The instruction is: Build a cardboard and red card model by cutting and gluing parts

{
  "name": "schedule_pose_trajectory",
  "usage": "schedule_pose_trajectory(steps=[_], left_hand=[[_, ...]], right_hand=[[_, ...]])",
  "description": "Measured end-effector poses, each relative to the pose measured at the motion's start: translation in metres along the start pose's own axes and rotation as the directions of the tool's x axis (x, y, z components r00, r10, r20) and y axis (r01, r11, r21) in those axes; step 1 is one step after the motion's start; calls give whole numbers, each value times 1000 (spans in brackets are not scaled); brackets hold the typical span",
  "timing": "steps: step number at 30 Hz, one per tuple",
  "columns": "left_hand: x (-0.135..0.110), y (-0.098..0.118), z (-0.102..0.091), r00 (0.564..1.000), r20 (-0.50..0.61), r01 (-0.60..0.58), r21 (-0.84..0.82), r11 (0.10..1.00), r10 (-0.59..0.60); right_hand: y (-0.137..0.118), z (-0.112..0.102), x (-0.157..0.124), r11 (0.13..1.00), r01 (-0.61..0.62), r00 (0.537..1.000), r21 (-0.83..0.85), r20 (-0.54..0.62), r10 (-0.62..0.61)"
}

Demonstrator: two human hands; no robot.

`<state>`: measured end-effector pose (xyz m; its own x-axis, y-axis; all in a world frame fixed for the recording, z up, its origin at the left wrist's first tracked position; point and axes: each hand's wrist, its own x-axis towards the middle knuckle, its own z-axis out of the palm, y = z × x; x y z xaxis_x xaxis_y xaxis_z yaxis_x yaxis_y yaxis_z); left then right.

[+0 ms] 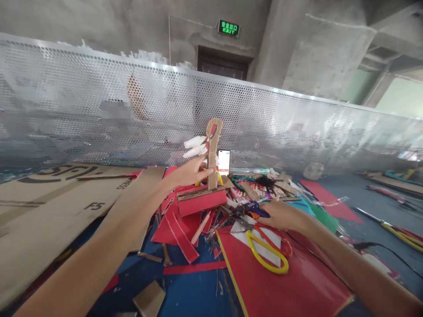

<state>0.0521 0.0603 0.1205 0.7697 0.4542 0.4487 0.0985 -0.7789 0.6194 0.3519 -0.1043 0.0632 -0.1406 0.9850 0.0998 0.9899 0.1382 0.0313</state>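
My left hand (pixel 188 172) reaches forward and steadies an upright cardboard strip (pixel 213 152) with a looped top; its fingers press against the strip's side. The strip stands on a red box-like base (pixel 201 201). My right hand (pixel 280 215) lies lower right, closed over a blue and orange tool, probably a glue gun (pixel 251 209); its fingers are partly hidden. Red-and-yellow-handled scissors (pixel 269 248) lie on a red sheet (pixel 284 281) just below that hand.
Flat brown cardboard sheets (pixel 49 207) cover the left. A phone (pixel 224 162) with a lit screen leans behind the model. Red paper scraps, sticks and green sheets (pixel 317 213) litter the blue table. A perforated metal screen (pixel 297 123) runs across the back.
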Motion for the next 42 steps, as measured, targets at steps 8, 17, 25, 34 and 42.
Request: schedule_pose_trajectory(steps=[8,17,25,34,42], left_hand=[[0,-2,0,999,-19,-28,49,998,29],[1,-8,2,996,-31,-85,59,995,87],[-2,1,2,1000,-16,-20,71,997,21],[-2,-1,1,1000,2,-24,84,996,24],[-1,-7,2,999,-29,-27,76,997,29]], right_hand=[[-30,-25,-7,992,39,999,-118,39,-35],[-163,-9,-16,772,622,775,131,38,-631],[-193,-2,-17,702,712,692,2,167,-703],[-194,-5,-19,744,664,724,71,187,-664],[-196,8,-21,782,620,774,65,116,-623]])
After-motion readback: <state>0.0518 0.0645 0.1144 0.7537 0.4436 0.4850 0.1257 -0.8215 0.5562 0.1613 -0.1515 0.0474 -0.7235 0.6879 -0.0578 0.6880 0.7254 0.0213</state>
